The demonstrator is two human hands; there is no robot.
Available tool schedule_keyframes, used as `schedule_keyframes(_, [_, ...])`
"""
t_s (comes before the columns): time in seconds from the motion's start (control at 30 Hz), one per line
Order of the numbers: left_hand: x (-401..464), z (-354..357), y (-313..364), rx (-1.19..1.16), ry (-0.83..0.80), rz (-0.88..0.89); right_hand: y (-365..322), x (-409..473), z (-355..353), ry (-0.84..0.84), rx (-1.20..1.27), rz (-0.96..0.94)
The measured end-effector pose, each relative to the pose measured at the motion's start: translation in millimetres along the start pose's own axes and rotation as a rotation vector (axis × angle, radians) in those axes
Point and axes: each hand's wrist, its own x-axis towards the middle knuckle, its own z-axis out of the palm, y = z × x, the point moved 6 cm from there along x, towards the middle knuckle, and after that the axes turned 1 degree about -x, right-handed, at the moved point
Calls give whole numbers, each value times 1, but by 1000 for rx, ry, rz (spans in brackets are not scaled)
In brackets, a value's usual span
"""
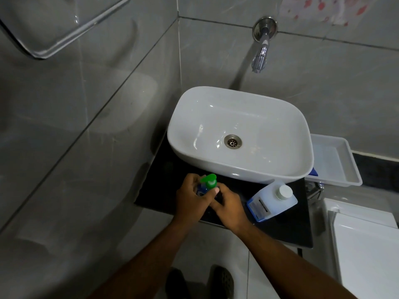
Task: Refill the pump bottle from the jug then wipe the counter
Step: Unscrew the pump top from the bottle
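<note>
The green-topped pump bottle (207, 184) stands on the black counter (287, 225) in front of the washbasin (239, 134), grasped by the left hand (191, 196) and right hand (228, 205). The capped jug (272, 199) stands just right, its label unreadable. A white tray (336, 162) lies beyond.

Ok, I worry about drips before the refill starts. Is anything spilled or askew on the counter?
No spill shows on the dark counter. The jug stands capped near its right end. Both hands, left hand and right hand, hold the pump bottle upright.
</note>
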Motion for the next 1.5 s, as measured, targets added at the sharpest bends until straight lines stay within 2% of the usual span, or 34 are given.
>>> schedule_keyframes(0.13, [0,3,-1,-7,-48,3,-1,1,0,1,-2,-4])
schedule_keyframes(0.27, [0,1,0,-14,-8,-19,-2,2,-1,-11,1,-6])
schedule_keyframes(0.4, [-1,5,-2,-29,-75,-22,-4,4,-3,-21,-2,-14])
schedule_keyframes(0.57, [2,-1,-1,4,-11,-42,-2,3,-2,-25,-26,-4])
schedule_keyframes(0.7, [0,5,-2,35,-94,-24,-3,4,-2,-28,-36,0])
schedule_keyframes(0.83, [3,-1,-3,50,-9,-51,-2,1,-2,-32,-42,4])
schedule_keyframes(0.97, [0,3,-4,51,-80,-41,-2,3,-2,-33,-45,10])
schedule_keyframes(1.03, [-1,3,-2,87,-55,-33,-2,2,-2,-34,-41,17])
schedule_keyframes(1.17, [1,-2,-4,54,2,-69,-1,0,0,-41,-45,23])
schedule_keyframes(1.5, [12,2,35,-79,2,32,2,0,3,-57,-27,76])
